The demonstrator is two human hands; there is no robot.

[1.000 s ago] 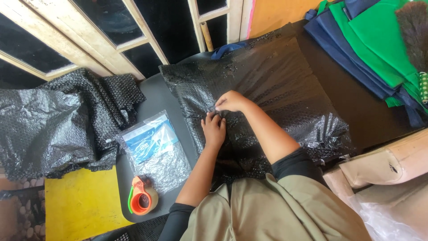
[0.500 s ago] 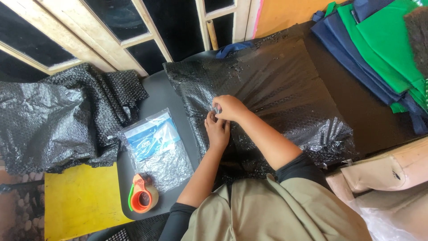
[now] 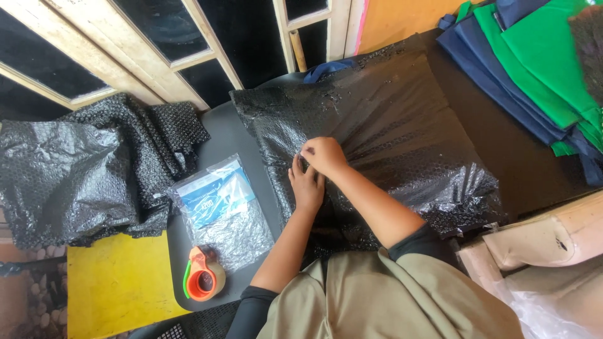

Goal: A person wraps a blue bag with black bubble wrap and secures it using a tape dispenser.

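A parcel wrapped in black bubble wrap (image 3: 389,119) lies on the grey table (image 3: 217,135) in front of me. My left hand (image 3: 306,185) presses flat on the wrap near its left edge, fingers pointing away from me. My right hand (image 3: 323,154) sits just above it, fingers curled and pinching something small on the wrap; what it is cannot be made out. The two hands touch.
A clear plastic bag with a blue sheet inside (image 3: 220,204) and an orange tape dispenser (image 3: 202,277) lie left of my arms. Loose black bubble wrap (image 3: 81,169) is heaped at far left. Green and navy cloth bags (image 3: 534,56) are stacked at top right. A yellow surface (image 3: 113,289) shows at lower left.
My right hand has shifted slightly down and toward my left hand, closing over its fingertips. The parcel and the other items have stayed put.
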